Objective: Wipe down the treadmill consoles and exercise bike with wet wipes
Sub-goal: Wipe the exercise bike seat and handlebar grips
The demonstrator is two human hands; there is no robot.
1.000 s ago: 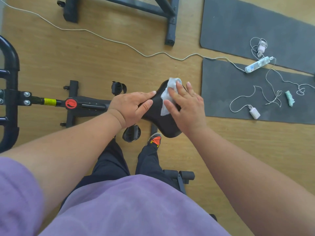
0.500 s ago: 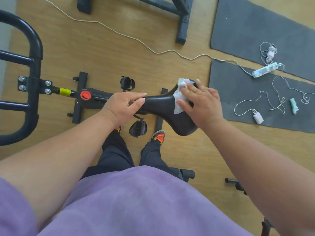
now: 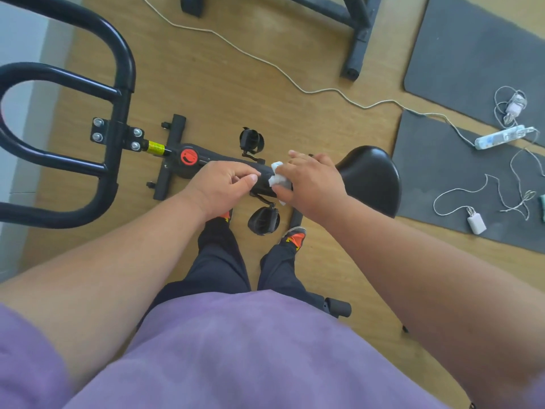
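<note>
I see the wooden floor (image 3: 295, 54) filling most of the frame, with two dark grey mats (image 3: 472, 48) along the right edge. The exercise bike (image 3: 188, 157) lies across the middle, its black handlebar loop (image 3: 118, 69) at the upper left and its black saddle (image 3: 371, 175) right of centre, partly behind my right forearm. A second black frame (image 3: 354, 33) sits at the top edge. My purple shirt (image 3: 250, 349) and dark trousers (image 3: 224, 261) take up the bottom. My left hand (image 3: 221, 187) hovers over the bike's frame with fingers loosely curled, thumb and forefinger tips close together (I cannot tell whether they pinch anything). My right hand (image 3: 309, 184) has its fingers curled around a crumpled white wet wipe (image 3: 277, 177), pressed against the frame just left of the saddle. Two pedals (image 3: 262, 221) show above and below the frame. A white power strip (image 3: 501, 138) lies on the right mat, with a white charger (image 3: 476, 222) lower down and a thin white cable (image 3: 265, 60) running across the floor.
</note>
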